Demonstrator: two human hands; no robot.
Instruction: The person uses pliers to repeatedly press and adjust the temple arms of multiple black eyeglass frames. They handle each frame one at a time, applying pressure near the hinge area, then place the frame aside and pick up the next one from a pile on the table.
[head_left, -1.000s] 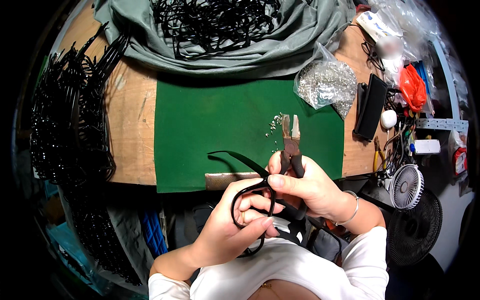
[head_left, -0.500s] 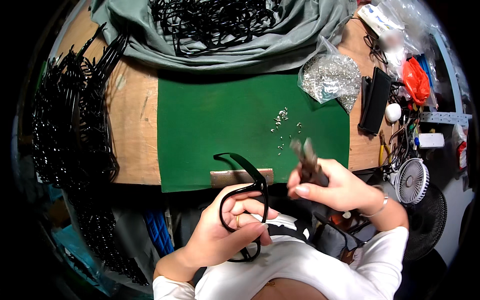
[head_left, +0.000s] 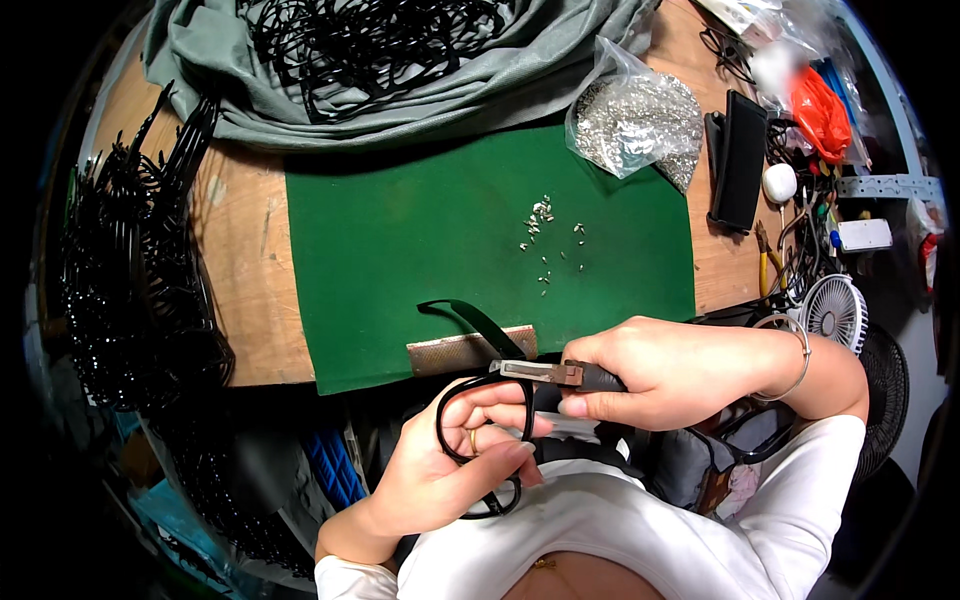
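The left hand (head_left: pixel 425 475) is clamped on a black glasses frame (head_left: pixel 439 425), thumb in front and fingers curled behind the rim, at the near edge of the counter (head_left: pixel 250 320). The grip sits low, probably to leave the far corner accessible. The right hand (head_left: pixel 650 375) is wrapped round pliers (head_left: pixel 540 371), their tips at that corner; I cannot tell whether they bite. Small metal pieces (head_left: pixel 541 211) lie loose on the green mat (head_left: pixel 400 240), presumably for easy reach, with a clear bag (head_left: pixel 640 120) of more far right.
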